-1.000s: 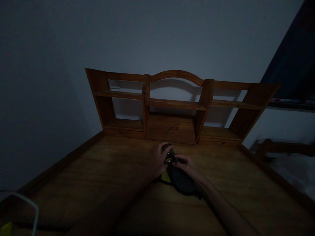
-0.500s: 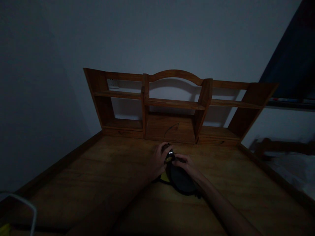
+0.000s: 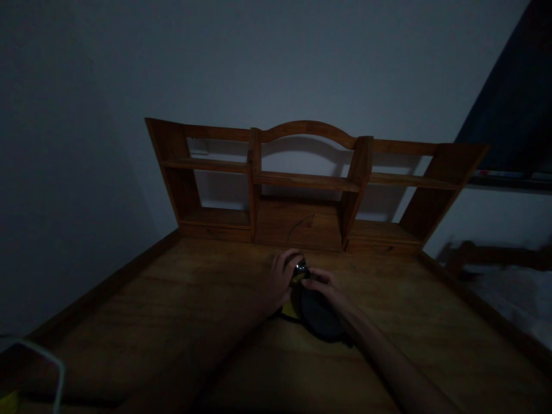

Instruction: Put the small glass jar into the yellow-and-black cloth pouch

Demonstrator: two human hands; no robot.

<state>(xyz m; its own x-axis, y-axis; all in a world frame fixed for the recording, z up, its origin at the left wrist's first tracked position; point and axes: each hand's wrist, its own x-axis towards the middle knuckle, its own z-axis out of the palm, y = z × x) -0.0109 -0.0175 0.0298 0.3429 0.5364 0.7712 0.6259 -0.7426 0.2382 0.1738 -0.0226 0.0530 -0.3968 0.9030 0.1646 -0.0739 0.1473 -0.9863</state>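
Observation:
The room is dim. On the wooden desk (image 3: 181, 310) lies a dark, rounded pouch-like object (image 3: 317, 316) with a yellow patch at its left edge. At its far end sits a small glinting object (image 3: 299, 271). My left hand (image 3: 281, 277) curls around that small object from the left. My right hand (image 3: 324, 286) pinches at it from the right, resting over the dark object. What the small object is cannot be made out.
A wooden shelf unit (image 3: 310, 184) with several open compartments stands at the back of the desk against a pale wall. A white cable loop (image 3: 52, 368) shows at the lower left. Wooden furniture (image 3: 495, 256) lies to the right beyond the desk edge.
Both hands have stayed at the small object, shifting slightly; the glint on it has changed between frames. The view has barely moved.

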